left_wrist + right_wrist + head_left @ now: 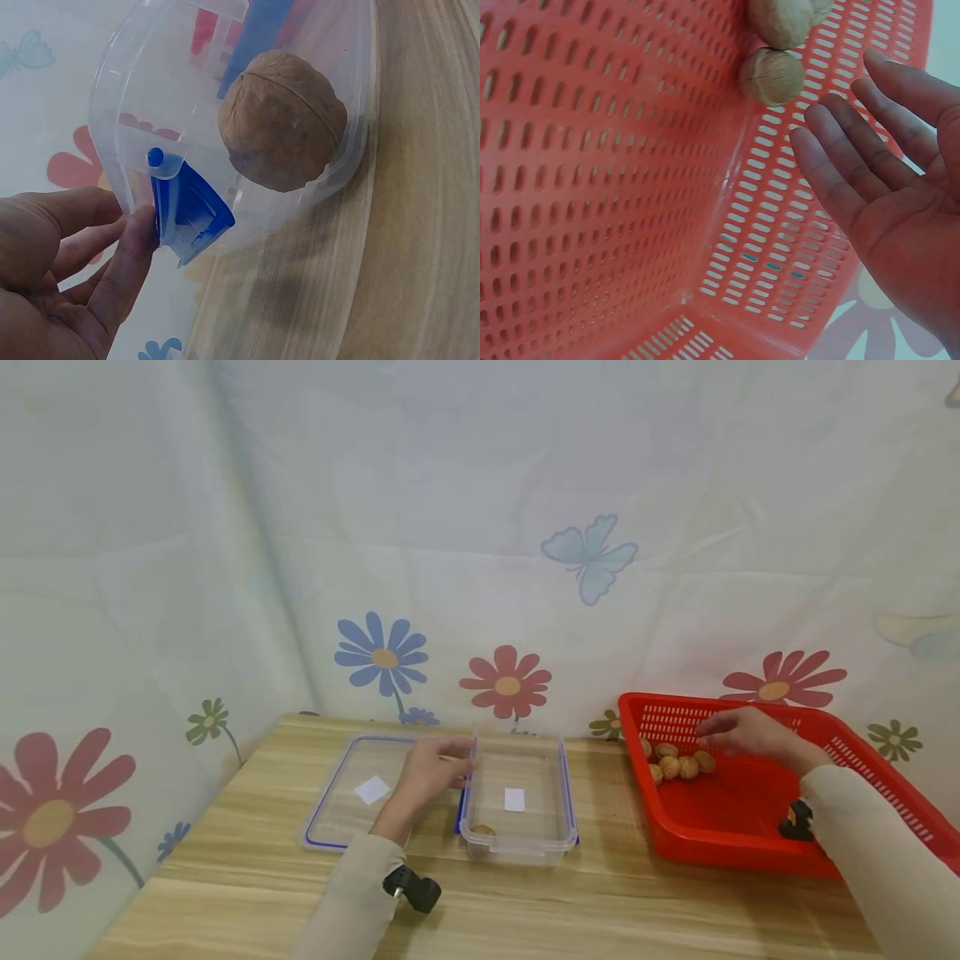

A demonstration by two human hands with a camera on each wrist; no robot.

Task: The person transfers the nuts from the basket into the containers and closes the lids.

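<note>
My left hand (435,768) pinches the left rim of a clear plastic container (517,842) between thumb and fingers. In the left wrist view, those fingertips are right beside the container's blue latch (191,214). One walnut (283,121) lies inside, at the container's near left corner in the head view. My right hand (750,732) hovers over a red basket (738,852), fingers loosely extended and nothing in them. Several walnuts (688,767) are gathered at the basket's left side, just left of and below these fingertips. The right wrist view shows a walnut (772,77) against the basket's slotted wall.
A clear lid with a blue seal (330,810) lies on the wooden table (480,918), left of the container and partly behind my left hand. White labels are on the lid (372,790) and the container. A flowered curtain (450,568) hangs behind the table.
</note>
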